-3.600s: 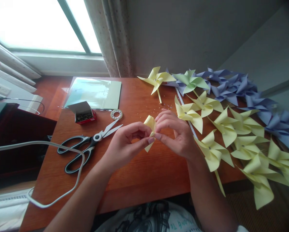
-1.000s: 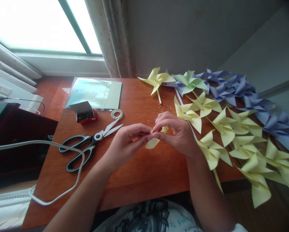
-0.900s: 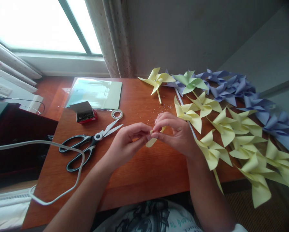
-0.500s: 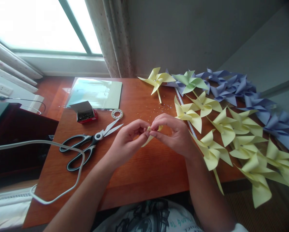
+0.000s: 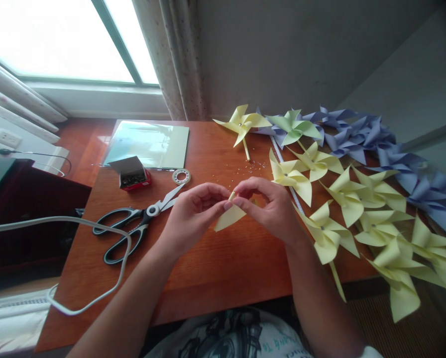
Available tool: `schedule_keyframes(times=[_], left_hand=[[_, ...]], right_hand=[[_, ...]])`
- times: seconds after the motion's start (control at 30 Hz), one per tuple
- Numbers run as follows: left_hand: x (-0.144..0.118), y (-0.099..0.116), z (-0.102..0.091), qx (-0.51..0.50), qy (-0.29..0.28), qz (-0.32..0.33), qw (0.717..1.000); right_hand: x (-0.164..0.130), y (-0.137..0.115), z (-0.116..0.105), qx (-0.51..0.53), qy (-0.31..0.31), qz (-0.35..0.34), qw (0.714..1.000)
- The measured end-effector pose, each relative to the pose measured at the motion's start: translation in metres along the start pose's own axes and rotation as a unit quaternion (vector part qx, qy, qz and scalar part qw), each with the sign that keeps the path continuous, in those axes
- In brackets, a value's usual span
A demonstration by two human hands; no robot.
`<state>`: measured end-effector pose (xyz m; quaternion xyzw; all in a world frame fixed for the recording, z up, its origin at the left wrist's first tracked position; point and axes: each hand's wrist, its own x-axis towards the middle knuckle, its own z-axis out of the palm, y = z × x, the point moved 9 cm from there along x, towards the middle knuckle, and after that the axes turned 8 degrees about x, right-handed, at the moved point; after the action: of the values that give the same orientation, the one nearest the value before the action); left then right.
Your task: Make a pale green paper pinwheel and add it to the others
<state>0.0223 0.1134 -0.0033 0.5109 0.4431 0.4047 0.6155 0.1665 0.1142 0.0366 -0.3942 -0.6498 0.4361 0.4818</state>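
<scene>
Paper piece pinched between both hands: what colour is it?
Pale yellow; the paper piece shows best in the head view.

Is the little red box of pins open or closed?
Open. The small red box has its lid flap tilted up, and dark little metal pieces show inside. It sits on the table beside the scissors.

Daylight enters from the window (image 5: pixel 58 40) at upper left, which is overexposed to white. Glare covers the glossy sheet (image 5: pixel 148 144) on the table (image 5: pixel 223 268). Corners darken, and edges show wide-angle bending; the centre stays sharp.
</scene>
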Motion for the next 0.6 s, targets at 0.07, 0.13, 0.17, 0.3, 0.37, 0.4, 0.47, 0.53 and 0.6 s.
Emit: schedule_keyframes(times=[0.07,0.13,0.17,0.3,0.37,0.4,0.47,0.53,0.6], left_hand=[[-0.0005,0.0004,0.0001,0.007,-0.001,0.003,1.0],[-0.0008,0.0006,-0.0006,0.009,0.003,0.006,1.0],[-0.001,0.0006,-0.0006,0.01,0.005,0.008,1.0],[-0.0017,0.0036,-0.0004,0.04,0.015,0.024,0.999],[-0.0024,0.0064,-0.0003,0.065,0.022,0.036,0.997],[-0.0027,0.0075,-0.0001,0.073,0.023,0.042,0.996],[-0.0031,0.0092,0.0009,0.08,0.021,0.053,0.995],[-0.0032,0.0098,0.0018,0.081,0.016,0.062,0.995],[-0.003,0.0099,0.0016,0.086,0.014,0.066,0.994]], right_hand=[[0.0001,0.0004,0.0009,-0.006,-0.007,0.001,1.0],[0.0005,0.0,0.0015,-0.007,-0.011,-0.003,1.0],[0.0008,0.0001,0.0015,-0.004,-0.011,-0.003,1.0],[0.0013,0.0019,0.0011,0.009,0.0,0.001,1.0],[0.0011,0.0025,0.001,0.004,0.007,0.004,1.0],[0.0009,0.0028,0.0009,0.003,0.01,0.007,1.0],[0.0004,0.0034,0.0005,0.006,0.016,0.012,1.0],[-0.0002,0.0038,0.0004,0.013,0.019,0.015,1.0],[-0.0005,0.0032,0.0011,0.017,0.016,0.013,1.0]])
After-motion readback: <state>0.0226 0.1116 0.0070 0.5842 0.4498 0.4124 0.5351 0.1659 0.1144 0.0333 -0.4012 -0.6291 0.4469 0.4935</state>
